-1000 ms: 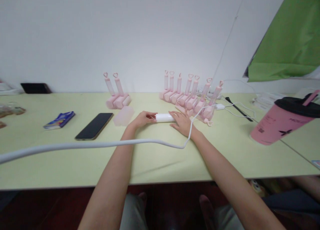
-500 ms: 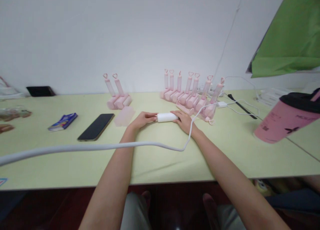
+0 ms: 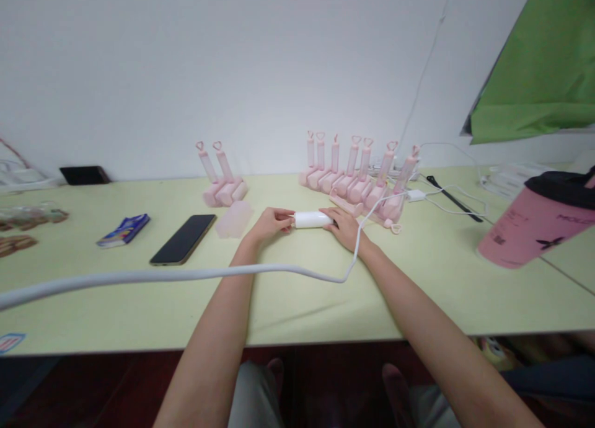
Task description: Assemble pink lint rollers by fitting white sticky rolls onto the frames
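Note:
A white roll [image 3: 310,219] lies sideways on the pale green table [image 3: 288,298]. My left hand [image 3: 271,224] pinches its left end with fingers curled. My right hand [image 3: 344,226] holds its right end, fingers closed round it. Just left of my left hand lies a translucent pink cover [image 3: 233,219]. Behind my right hand stands a row of several pink lint rollers [image 3: 357,180] with heart-topped handles, and one pink handle [image 3: 346,206] lies flat by my fingers. Two more pink rollers [image 3: 222,181] stand further left.
A black phone [image 3: 183,239] and a blue packet [image 3: 123,229] lie at the left. A white cable [image 3: 186,273] crosses in front of my arms. A pink cup with a black lid [image 3: 539,220] stands at the right, near white chargers and a black cable [image 3: 449,198]. Green cloth [image 3: 539,74] hangs top right.
My right hand has gone from lying flat beside the roll to closing round its right end. The view has shifted slightly; the roll stays between both hands.

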The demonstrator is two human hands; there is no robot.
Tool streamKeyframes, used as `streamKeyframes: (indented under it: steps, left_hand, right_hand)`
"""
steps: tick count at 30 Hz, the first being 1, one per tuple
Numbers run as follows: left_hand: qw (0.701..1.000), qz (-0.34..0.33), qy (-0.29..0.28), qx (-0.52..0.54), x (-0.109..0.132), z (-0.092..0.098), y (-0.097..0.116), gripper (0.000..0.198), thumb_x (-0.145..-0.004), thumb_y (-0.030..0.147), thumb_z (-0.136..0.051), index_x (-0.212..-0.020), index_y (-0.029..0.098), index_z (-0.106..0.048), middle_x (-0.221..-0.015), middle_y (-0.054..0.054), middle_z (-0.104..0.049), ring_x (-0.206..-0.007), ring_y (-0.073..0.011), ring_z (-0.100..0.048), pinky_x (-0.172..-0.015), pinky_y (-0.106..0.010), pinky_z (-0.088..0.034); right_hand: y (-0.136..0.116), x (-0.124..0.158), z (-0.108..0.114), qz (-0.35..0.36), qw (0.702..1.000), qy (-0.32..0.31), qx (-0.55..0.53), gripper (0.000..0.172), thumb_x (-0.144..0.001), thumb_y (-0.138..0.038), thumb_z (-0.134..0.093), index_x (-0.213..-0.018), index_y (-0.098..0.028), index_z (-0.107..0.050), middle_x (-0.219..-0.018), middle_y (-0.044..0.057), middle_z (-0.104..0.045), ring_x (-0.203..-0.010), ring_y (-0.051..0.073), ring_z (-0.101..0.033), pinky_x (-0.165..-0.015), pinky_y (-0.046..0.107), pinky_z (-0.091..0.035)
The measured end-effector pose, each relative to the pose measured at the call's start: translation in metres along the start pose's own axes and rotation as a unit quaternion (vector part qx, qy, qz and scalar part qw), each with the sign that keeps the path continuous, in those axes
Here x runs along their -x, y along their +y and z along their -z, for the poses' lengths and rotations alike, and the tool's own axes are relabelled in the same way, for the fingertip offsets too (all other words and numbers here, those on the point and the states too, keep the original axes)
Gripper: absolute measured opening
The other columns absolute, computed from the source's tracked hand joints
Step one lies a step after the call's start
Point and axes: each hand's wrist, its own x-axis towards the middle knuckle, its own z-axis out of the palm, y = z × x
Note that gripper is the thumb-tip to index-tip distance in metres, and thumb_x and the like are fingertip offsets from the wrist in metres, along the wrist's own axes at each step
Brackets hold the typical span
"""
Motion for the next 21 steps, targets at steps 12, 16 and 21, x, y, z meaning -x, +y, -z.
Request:
streamKeyframes:
  steps: [12,16,21]
  left_hand:
    - [0.997,-0.013,0.071,-0.015,-0.007,0.010,-0.019,0.050,-0.064,0.037,-0.064,-0.106,0.010,-0.061,-0.095,-0.011,-0.066,-0.076,-0.0154,-0.059,-0.067,-0.029,-0.050]
    - [0.989,-0.064,0.068,-0.116,-0.011,0.009,-0.024,0.053,-0.057,0.036,-0.072,-0.102,0.011,-0.064,-0.084,-0.007,-0.066,-0.071,-0.0143,-0.056,-0.069,-0.029,-0.047]
    - [0.942,-0.122,0.205,-0.234,-0.006,0.015,-0.017,0.030,-0.072,0.033,-0.060,-0.094,0.013,-0.065,-0.080,-0.005,-0.061,-0.072,-0.0148,-0.054,-0.071,-0.029,-0.045]
  right_hand:
    - [0.000,0.000,0.000,-0.003,1.000,0.006,-0.001,0.046,-0.081,-0.020,-0.054,-0.127,-0.019,-0.048,-0.121,0.008,-0.052,-0.112,0.018,-0.048,-0.100,0.034,-0.037]
    - [0.001,0.000,0.000,-0.003,1.000,0.003,-0.001,0.045,-0.082,-0.022,-0.053,-0.127,-0.020,-0.048,-0.121,0.008,-0.052,-0.112,0.019,-0.048,-0.100,0.034,-0.037]
    - [-0.004,0.000,0.001,-0.008,1.000,0.004,0.013,0.045,-0.082,-0.023,-0.053,-0.127,-0.021,-0.047,-0.120,0.008,-0.052,-0.110,0.019,-0.050,-0.098,0.034,-0.039]
